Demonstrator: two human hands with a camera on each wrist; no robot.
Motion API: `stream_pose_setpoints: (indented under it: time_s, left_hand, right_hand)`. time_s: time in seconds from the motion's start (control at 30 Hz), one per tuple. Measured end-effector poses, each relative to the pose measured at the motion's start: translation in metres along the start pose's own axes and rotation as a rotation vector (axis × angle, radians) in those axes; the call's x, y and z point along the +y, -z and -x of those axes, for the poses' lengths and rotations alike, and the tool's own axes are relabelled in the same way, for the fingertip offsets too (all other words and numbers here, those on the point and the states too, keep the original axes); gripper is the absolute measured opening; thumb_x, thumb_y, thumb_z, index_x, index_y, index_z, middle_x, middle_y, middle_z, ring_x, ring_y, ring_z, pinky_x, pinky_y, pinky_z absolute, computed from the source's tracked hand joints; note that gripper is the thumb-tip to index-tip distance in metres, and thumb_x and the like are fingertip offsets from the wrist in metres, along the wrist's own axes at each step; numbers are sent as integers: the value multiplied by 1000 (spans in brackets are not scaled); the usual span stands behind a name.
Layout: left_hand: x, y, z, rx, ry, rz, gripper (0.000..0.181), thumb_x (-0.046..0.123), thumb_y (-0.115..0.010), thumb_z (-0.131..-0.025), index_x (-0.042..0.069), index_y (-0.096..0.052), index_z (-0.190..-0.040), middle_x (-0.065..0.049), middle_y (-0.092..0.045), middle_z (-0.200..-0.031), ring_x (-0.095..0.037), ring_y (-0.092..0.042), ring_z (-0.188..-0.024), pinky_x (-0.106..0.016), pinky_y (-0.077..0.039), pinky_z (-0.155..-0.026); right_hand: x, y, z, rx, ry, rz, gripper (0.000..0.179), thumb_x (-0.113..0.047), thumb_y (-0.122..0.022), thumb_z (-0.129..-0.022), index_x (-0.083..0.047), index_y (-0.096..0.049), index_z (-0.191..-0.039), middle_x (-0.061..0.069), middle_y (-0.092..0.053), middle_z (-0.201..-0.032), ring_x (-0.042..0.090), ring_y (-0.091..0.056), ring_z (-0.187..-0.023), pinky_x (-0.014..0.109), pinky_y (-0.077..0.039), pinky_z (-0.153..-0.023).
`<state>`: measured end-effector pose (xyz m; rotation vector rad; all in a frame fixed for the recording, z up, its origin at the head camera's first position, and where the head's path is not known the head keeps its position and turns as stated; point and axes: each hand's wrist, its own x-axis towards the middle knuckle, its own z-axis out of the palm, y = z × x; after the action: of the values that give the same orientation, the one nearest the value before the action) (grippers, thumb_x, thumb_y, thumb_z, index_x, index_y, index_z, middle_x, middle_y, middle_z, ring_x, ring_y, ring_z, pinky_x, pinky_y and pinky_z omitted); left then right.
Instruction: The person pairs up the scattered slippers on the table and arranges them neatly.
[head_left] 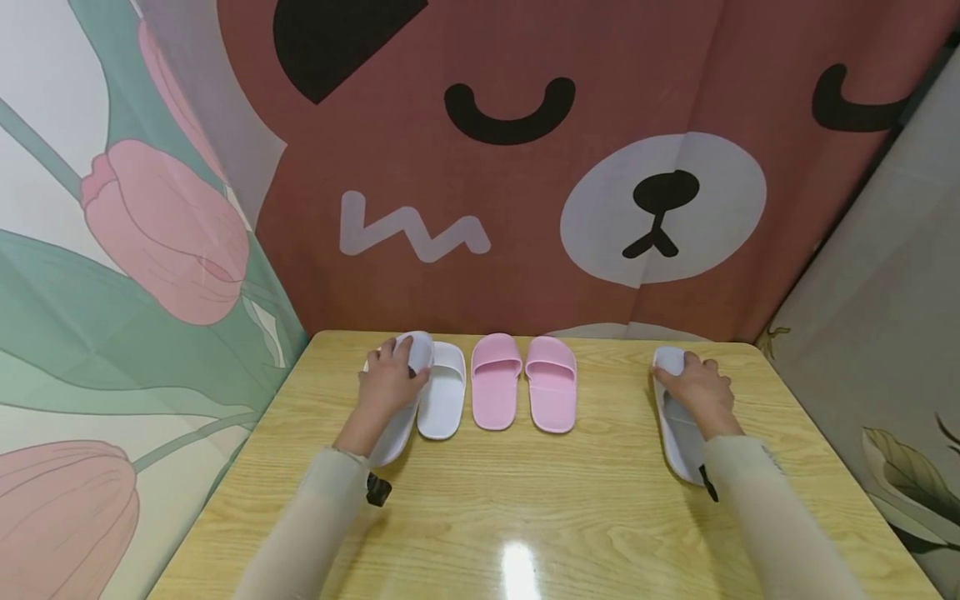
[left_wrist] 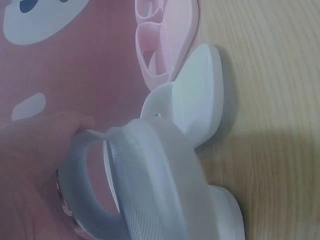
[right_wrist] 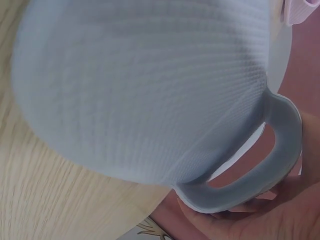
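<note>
My left hand (head_left: 388,385) grips a pale grey slipper (left_wrist: 155,185) by its strap, at the left of the table. That slipper is tilted and partly covers another white one (left_wrist: 227,212) below it. Beside them a white slipper (head_left: 441,404) lies flat, toe to the back. To the right, my right hand (head_left: 701,390) holds a second pale grey slipper (head_left: 681,437) round the strap; its ribbed footbed (right_wrist: 140,90) fills much of the right wrist view. Part of each held slipper is hidden by the hand and sleeve in the head view.
Two pink slippers (head_left: 495,392) lie side by side at the back middle of the wooden table (head_left: 480,508). Behind the table hangs a brown bear-print cloth (head_left: 525,275). Printed cloths also hang at the left and right sides.
</note>
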<state>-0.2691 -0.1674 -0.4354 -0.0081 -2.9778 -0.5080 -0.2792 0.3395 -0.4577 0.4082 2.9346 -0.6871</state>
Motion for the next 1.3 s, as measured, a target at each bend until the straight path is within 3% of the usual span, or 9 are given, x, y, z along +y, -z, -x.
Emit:
stream_pose_setpoints:
  time_s: [0.8,1.3]
  left_hand:
    - [24,-13,-5,22,-27,18,75,48,-64,-95,14,-38,-156,-22,-35,-157,-48,-38,-136,-72,-41,-95]
    - [46,-19,-8,8,-35,19,74,48,-64,-95,16,-38,-157,-20,-36,-157,-46,-37,-138,-70,-40,-98]
  right_hand:
    - [-6,-5,-6,-9,16,14,96,-62,-49,-98,9,-21,-155,46,-25,-143,66,-36,-120,70,-37,-95]
    - [-11,-7,-6,-13,24,27,93,-61,-47,-99,4,-16,-159,44,-20,-150,68,-28,-128,72,-35,-99]
